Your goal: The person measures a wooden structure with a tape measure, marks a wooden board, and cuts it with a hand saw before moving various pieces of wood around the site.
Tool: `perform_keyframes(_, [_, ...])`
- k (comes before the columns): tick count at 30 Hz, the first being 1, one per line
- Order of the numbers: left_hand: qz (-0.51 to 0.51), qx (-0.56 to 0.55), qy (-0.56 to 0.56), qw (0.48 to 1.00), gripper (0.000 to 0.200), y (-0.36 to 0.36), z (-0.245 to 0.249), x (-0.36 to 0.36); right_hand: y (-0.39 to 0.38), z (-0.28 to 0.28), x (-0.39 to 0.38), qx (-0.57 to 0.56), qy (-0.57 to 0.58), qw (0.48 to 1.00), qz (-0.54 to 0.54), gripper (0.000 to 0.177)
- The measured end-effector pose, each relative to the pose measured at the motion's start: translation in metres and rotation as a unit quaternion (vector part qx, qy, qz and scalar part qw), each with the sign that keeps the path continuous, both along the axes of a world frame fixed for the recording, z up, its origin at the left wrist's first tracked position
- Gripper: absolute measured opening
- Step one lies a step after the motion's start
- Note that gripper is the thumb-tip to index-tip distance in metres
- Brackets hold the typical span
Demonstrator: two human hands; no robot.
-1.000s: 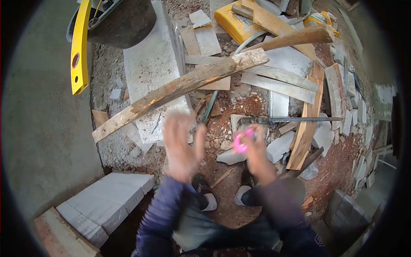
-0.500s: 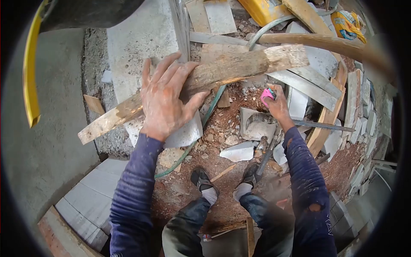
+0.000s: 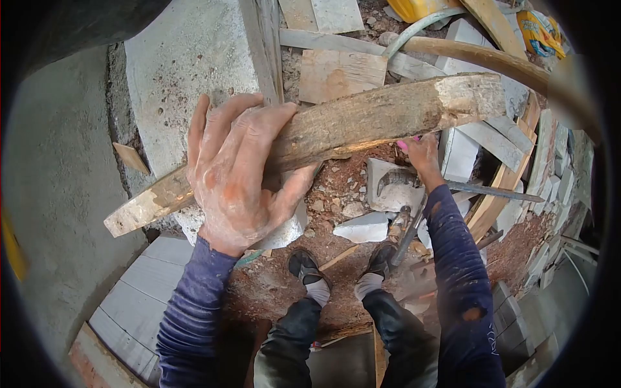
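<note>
My left hand [image 3: 233, 174] is wrapped over a rough, weathered wooden board [image 3: 369, 116], with the thumb on its near side. The board slants across the view, its right end raised and pale. Beneath it lies a light concrete slab [image 3: 194, 58]. My right hand [image 3: 425, 158] is closed around a small pink object [image 3: 404, 145] just below the board's near edge. The board covers part of those fingers and most of the pink object, so its kind does not show. Close under my right hand are a broken pale block [image 3: 391, 187] and a metal bar [image 3: 495, 191].
Between my shoes [image 3: 304, 266] and the rubble is reddish dirt. Grey blocks [image 3: 123, 304] line the lower left. A long wooden handle [image 3: 479, 55], a pale hose [image 3: 420, 27], loose boards [image 3: 343, 74] and a yellow bag [image 3: 540, 33] lie at the upper right.
The board has come up closer to me and its right end has shifted right, now covering part of my right hand. The yellow-edged dark object at upper left has moved mostly out of view.
</note>
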State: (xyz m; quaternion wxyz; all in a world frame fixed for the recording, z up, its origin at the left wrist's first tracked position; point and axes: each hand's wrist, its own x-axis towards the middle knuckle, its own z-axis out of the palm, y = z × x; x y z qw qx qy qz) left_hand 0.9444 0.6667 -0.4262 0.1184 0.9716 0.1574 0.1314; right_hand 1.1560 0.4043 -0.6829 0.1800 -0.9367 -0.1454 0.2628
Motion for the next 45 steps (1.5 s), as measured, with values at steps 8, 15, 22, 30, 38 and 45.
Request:
perform_keyframes(8, [-0.076,-0.035,-0.031,0.996,0.055,0.007,-0.004,-0.001,-0.019,-0.063,0.009,-0.107,0.014,0.993,0.047,0.066])
perform_keyframes(15, [-0.106,-0.028,-0.015,0.994,0.054,0.009,-0.003,-0.004,-0.008,0.017,-0.028,-0.009,-0.216,0.975,0.052,0.049])
perform_keyframes(22, [-0.093,-0.010,0.040,0.995,0.052,0.005,0.001,0.000,-0.036,0.088,-0.096,0.174,-0.071,0.981,-0.043,0.030])
perform_keyframes(30, [-0.122,-0.013,0.026,0.992,0.041,0.009,0.002,0.002,-0.126,0.058,-0.173,0.079,-0.042,0.981,-0.172,0.023])
perform_keyframes(38, [-0.101,-0.065,0.015,0.993,0.040,0.006,0.002,0.001,-0.226,0.053,-0.201,-0.031,-0.023,0.968,-0.247,0.027])
perform_keyframes(45, [-0.107,-0.090,-0.003,0.990,0.037,0.004,-0.001,0.003,-0.340,-0.006,-0.304,-0.283,-0.022,0.956,-0.068,0.033])
